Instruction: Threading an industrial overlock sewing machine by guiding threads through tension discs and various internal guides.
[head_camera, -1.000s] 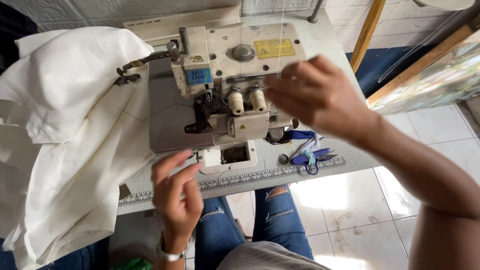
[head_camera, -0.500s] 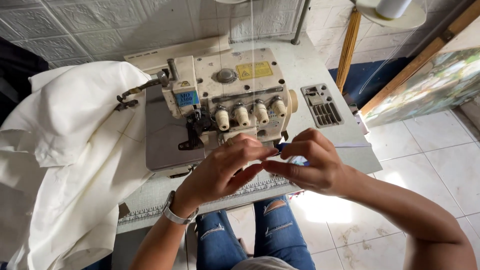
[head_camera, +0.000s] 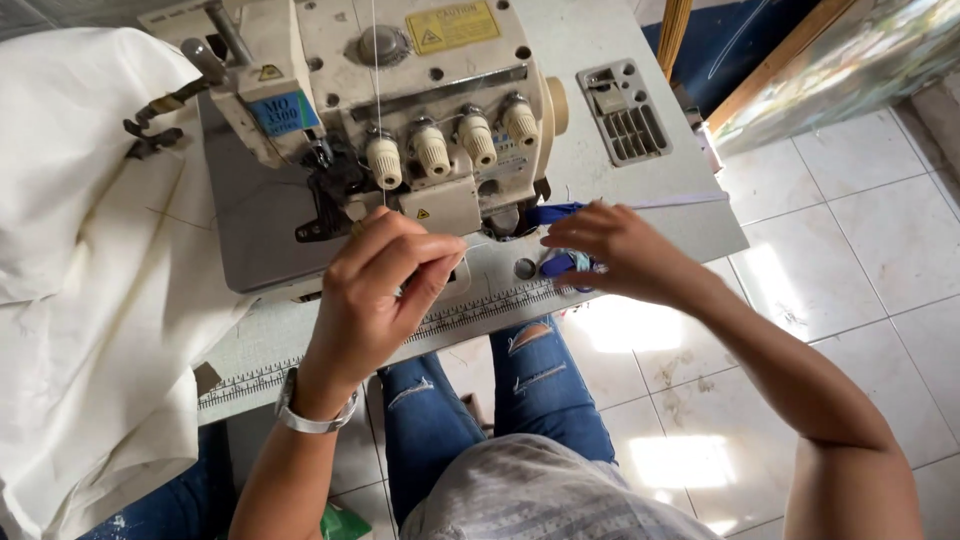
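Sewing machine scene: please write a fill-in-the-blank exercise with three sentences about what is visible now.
1. The sewing machine has ____ cream tension knobs in a row.
2. The white cloth lies on the person's ____ side.
3. The left hand wears a ____ on its wrist.

Missing words: four; left; watch

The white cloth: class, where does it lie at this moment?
In the head view, the white cloth is heaped at the left, draped over the table edge beside the sewing machine, left of the left hand.
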